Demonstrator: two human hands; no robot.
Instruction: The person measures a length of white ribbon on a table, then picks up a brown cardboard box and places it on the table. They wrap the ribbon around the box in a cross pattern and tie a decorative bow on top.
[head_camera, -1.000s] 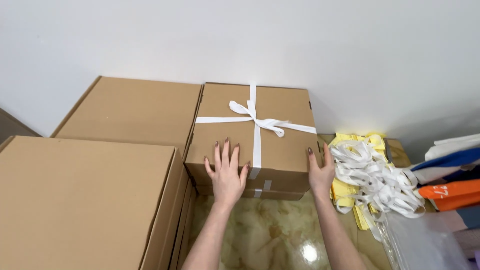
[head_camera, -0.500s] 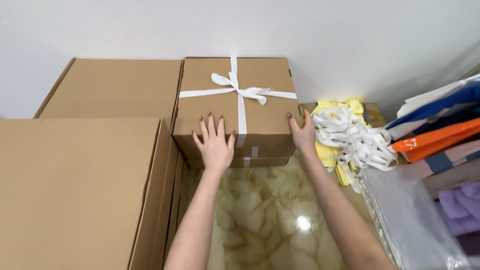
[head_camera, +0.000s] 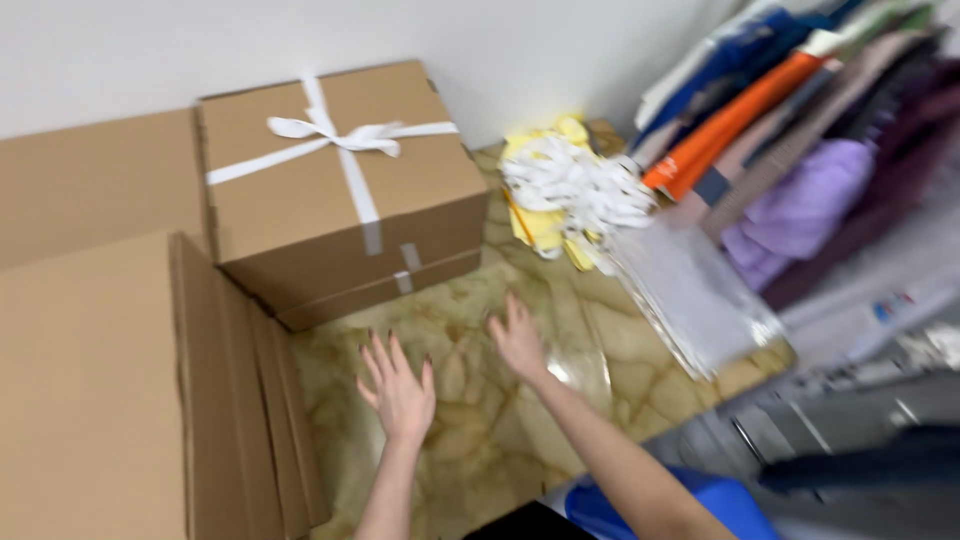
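Two bare hands hover over the marbled floor (head_camera: 480, 430), both empty with fingers spread. The left hand (head_camera: 398, 392) and the right hand (head_camera: 520, 340) sit near each other, palms down, touching nothing. The cardboard box (head_camera: 335, 190), tied with a white ribbon (head_camera: 340, 140) knotted in a bow on its lid, rests beyond them, apart from both sets of fingertips; it seems to sit on a second, flatter box, though blur makes that uncertain. Flat cardboard sheets (head_camera: 100, 400) stand stacked to the left, just beside the left hand. To the right of the box lies a tangle of white straps (head_camera: 575, 185) over yellow fabric, then a clear plastic bag (head_camera: 690, 295) and folded coloured cloths (head_camera: 800, 130).
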